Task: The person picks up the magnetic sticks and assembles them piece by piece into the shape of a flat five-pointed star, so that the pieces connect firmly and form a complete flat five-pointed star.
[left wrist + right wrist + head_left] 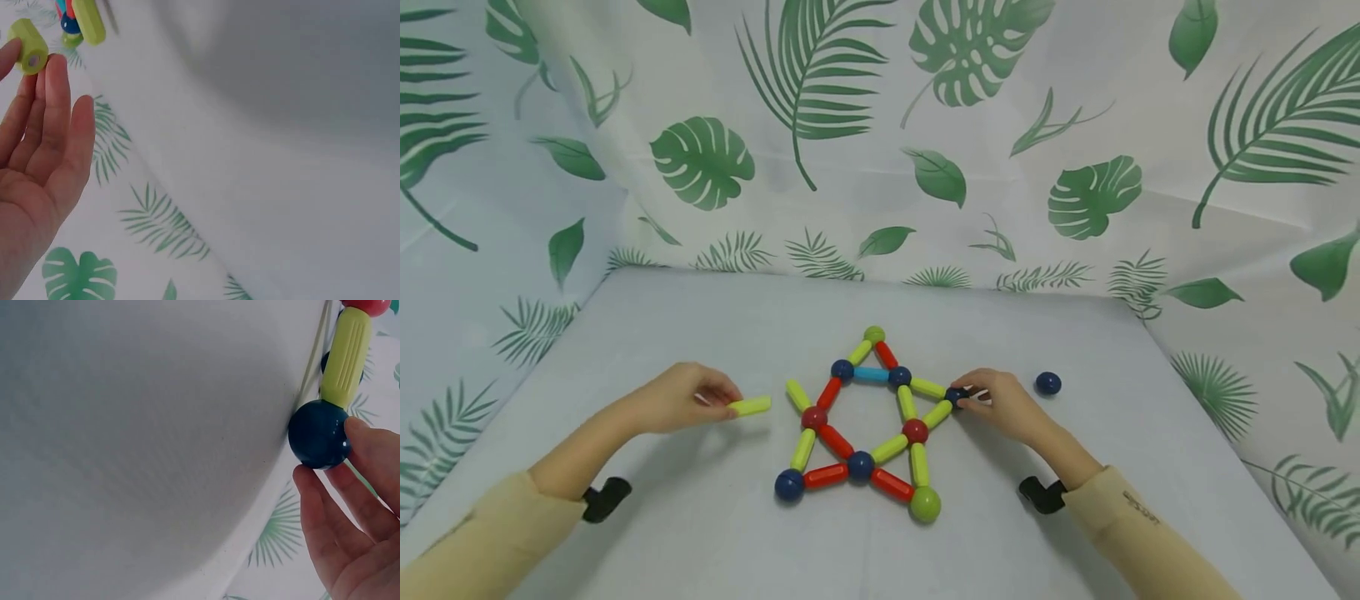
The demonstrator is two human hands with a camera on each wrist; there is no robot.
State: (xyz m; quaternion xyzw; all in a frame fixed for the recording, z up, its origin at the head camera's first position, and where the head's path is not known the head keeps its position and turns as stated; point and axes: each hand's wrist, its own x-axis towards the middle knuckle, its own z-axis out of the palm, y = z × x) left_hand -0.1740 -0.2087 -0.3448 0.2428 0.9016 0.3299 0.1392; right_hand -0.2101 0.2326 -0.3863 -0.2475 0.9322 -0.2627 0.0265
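Note:
My left hand point(688, 400) pinches a yellow-green magnetic rod point(750, 406) by one end, left of a star-like figure of rods and balls. In the left wrist view that rod point(28, 47) shows a round metal spot on its end. At the figure's right point my right hand point(1003, 404) grips a dark blue ball point(320, 434), where two yellow-green rods meet. A red ball point(814, 418) on the left side carries a yellow-green rod point(797, 397) whose outer end touches no ball. Green balls point(925, 504) sit at the top and lower right points.
A loose dark blue ball point(1048, 383) lies beyond my right hand. White cloth point(700, 533) covers the table, and a leaf-printed sheet point(865, 192) rises behind and at both sides. Each wrist wears a black camera mount point(607, 500).

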